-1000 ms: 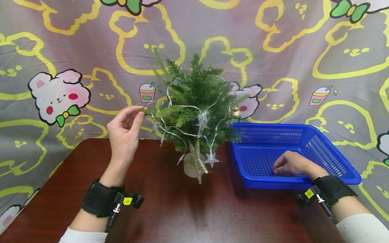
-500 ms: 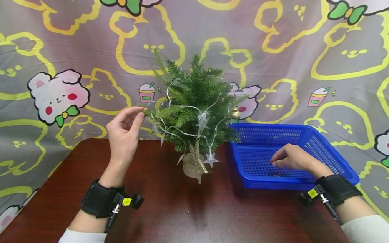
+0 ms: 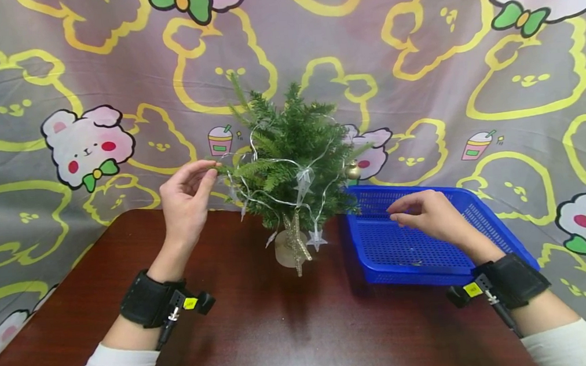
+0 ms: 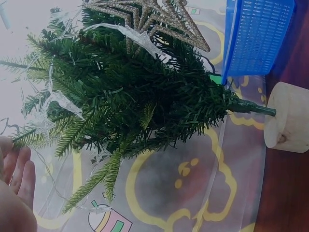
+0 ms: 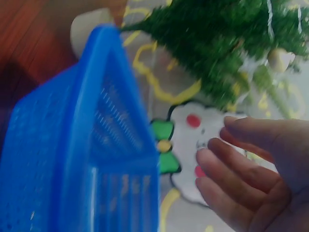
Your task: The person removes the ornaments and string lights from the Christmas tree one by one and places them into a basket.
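Observation:
A small artificial Christmas tree (image 3: 294, 136) stands on a round pale wooden base (image 3: 284, 252). Clear string lights with star covers (image 3: 316, 239) wind around it. A gold glitter star (image 3: 296, 241) hangs low at its front, and a gold bauble (image 3: 353, 171) at its right. My left hand (image 3: 186, 201) pinches the tip of a branch on the left side, seen also beside the tree (image 4: 145, 92) in the left wrist view. Over the blue basket (image 3: 411, 278), my right hand (image 3: 429, 214) hovers with loosely bent fingers (image 5: 227, 169); nothing shows between them.
The basket stands right of the tree, with a tiny thin item (image 3: 417, 263) on its floor. A brown wooden table (image 3: 264, 336) lies beneath everything. Behind it hangs a grey cloth (image 3: 146, 62) with yellow outlines and cartoon animals.
My right hand has risen from inside the basket and moved up and slightly left, its fingers loosening. My left hand stays at the branch tip.

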### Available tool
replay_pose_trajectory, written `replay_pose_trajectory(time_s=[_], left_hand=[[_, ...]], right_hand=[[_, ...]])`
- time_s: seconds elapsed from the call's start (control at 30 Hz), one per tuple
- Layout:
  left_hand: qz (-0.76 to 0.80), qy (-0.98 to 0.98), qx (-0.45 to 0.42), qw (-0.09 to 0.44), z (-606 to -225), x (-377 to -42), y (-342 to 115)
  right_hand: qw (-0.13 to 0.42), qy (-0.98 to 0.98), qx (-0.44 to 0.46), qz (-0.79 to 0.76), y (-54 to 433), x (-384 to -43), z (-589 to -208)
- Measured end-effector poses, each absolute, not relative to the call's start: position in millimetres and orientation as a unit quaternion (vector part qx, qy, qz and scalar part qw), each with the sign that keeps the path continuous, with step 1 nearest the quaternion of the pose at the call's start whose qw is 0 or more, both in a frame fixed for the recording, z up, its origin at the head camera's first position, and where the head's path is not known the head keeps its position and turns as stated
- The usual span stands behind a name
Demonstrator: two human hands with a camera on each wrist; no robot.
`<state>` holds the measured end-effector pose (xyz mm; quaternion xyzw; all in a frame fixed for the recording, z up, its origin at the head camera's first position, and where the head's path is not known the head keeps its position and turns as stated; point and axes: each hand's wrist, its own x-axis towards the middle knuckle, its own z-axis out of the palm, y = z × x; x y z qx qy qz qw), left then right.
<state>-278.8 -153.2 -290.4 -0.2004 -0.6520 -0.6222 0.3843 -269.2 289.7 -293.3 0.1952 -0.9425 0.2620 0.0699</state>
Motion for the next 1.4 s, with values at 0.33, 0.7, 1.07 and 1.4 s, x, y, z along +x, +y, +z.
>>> replay_pose_trajectory(time_s=[0.33, 0.7, 1.07, 1.4], left_hand=[[-0.624, -0.651, -0.203, 0.381, -289.5, -278.2, -152.1], [-0.626, -0.649, -0.205, 0.379, -290.2, -278.3, -153.1], [-0.625, -0.652, -0.201, 0.38, -292.2, -278.5, -154.7], [-0.626, -0.647, -0.208, 0.383, -291.4, -277.8, -154.0]], right_hand=[[0.143, -0.882, 0.209, 0.397, 259.6, -268.1, -262.8], [0.179, -0.857, 0.205, 0.438, 232.5, -275.8, -247.0], [0.201, -0.844, 0.201, 0.455, 212.0, -285.8, -239.8], [0.195, -0.832, 0.199, 0.48, 209.0, -295.2, -243.2]])
